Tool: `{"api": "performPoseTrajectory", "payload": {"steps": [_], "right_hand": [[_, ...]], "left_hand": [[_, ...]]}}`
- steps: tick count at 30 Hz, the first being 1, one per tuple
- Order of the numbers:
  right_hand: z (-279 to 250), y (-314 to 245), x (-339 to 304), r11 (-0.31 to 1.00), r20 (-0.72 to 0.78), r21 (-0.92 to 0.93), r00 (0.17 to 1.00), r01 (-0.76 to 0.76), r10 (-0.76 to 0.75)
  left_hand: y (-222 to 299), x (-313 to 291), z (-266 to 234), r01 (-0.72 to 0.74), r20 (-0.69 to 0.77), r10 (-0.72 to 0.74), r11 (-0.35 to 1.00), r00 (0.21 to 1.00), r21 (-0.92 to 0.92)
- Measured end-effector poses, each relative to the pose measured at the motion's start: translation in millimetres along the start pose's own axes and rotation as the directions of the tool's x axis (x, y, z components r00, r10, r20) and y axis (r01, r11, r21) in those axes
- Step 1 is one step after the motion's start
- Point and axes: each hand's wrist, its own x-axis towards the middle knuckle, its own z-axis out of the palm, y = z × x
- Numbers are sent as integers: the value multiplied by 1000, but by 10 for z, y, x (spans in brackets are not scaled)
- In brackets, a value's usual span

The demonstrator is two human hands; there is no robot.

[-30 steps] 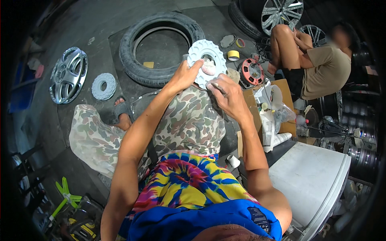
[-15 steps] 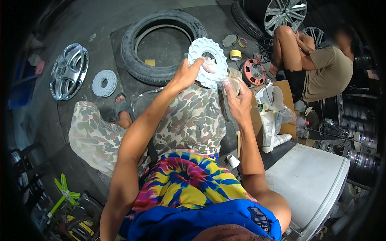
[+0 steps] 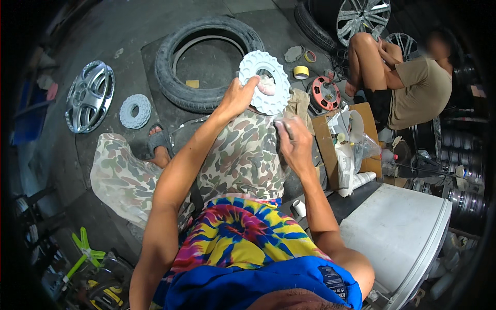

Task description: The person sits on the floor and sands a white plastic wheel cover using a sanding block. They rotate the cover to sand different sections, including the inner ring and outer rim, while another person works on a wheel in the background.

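Note:
My left hand (image 3: 242, 97) is closed on a pale grey ring-shaped disc (image 3: 279, 93) with a scalloped rim, held tilted above my camouflage trousers. Its thumb lies over the near face, and something pale and dusty, seemingly my fingertips, shows through the centre hole. Just below the disc's lower right edge is my right hand (image 3: 295, 144), apart from the disc. Its fingers are curled in and smeared by motion; what they hold, if anything, cannot be made out. Behind that hand lies a tan cloth (image 3: 299, 103).
Beyond the disc lies a tyre (image 3: 168, 82). Left are a silver wheel cover (image 3: 89, 97) and stacked grey scalloped discs (image 3: 127, 114). Right are yellow tape (image 3: 301, 72), a red reel (image 3: 316, 94), a cardboard box (image 3: 373, 119), a white panel (image 3: 392, 222) and a seated person (image 3: 418, 93).
My right hand has come away from the disc's lower right rim, moving down toward me. The disc has shifted slightly left, still in my left hand.

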Motion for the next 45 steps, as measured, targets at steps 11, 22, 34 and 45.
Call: {"api": "performPoseTrajectory", "payload": {"steps": [11,22,34,45], "right_hand": [[300,-163,267,978,-107,-124,977,168,-182],[155,-183,316,996,-33,9,995,91,-91],[185,-194,634,981,83,187,996,-47,31],[64,-35,668,959,170,285,983,15,-66]], "left_hand": [[54,-64,46,27,-49,-20,991,999,130],[-62,-52,129,-178,-121,189,979,974,94],[-29,-54,100,-193,-130,209,973,969,124],[-106,24,68,-164,-81,175,978,981,130]]}}
